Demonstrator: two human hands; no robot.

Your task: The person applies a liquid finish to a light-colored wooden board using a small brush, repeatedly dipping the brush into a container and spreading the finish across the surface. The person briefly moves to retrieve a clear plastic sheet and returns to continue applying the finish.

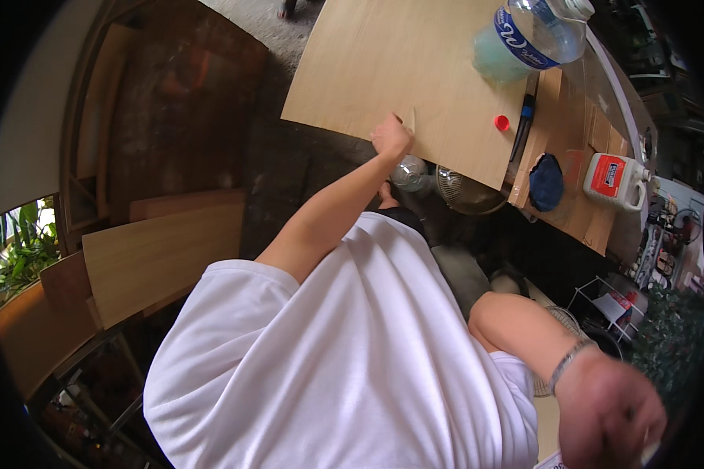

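Note:
My left hand is closed at the near edge of a pale plywood sheet, with a thin pale strip in its fingers. To its right lie a red cap and a black marker-like tool. A large clear bottle with a blue label and pale green liquid stands on the sheet. My right hand is down at the lower right, blurred, with its fingers curled; what they hold, if anything, is unclear.
Cardboard at the right bears a blue cloth pad and a white jug. Beneath the sheet are another bottle and a fan. Wooden boards lean at the left; a wire rack stands at the right.

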